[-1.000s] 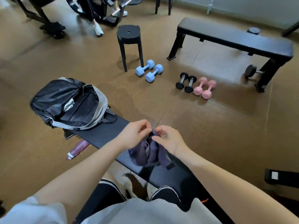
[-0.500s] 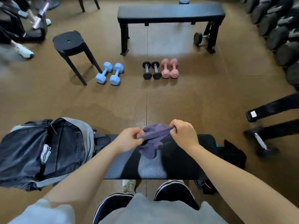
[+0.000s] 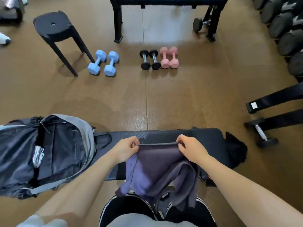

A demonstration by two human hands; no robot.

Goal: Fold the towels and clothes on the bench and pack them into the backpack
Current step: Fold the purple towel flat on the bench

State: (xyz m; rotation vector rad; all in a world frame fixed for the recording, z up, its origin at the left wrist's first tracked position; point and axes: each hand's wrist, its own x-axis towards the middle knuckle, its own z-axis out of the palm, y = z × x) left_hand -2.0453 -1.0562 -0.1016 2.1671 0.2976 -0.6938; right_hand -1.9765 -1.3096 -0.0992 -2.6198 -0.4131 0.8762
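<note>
Head view: the left hand [image 3: 125, 149] and the right hand [image 3: 191, 149] each pinch an upper corner of a purple garment [image 3: 155, 171], fingers curled tight on its hem, which runs taut between them. The garment hangs above the near edge of the black desk [image 3: 164, 134] and drapes down over the person's knees. A dark backpack [image 3: 42, 153] with grey trim lies on the left end of the desk, partly overhanging it. A black cloth [image 3: 236, 149] sits bunched at the right end of the desk. On the floor beyond lie two blue dumbbells [image 3: 103, 63], two black dumbbells [image 3: 150, 59] and two pink dumbbells [image 3: 169, 57], near a black stool [image 3: 54, 27].
</note>
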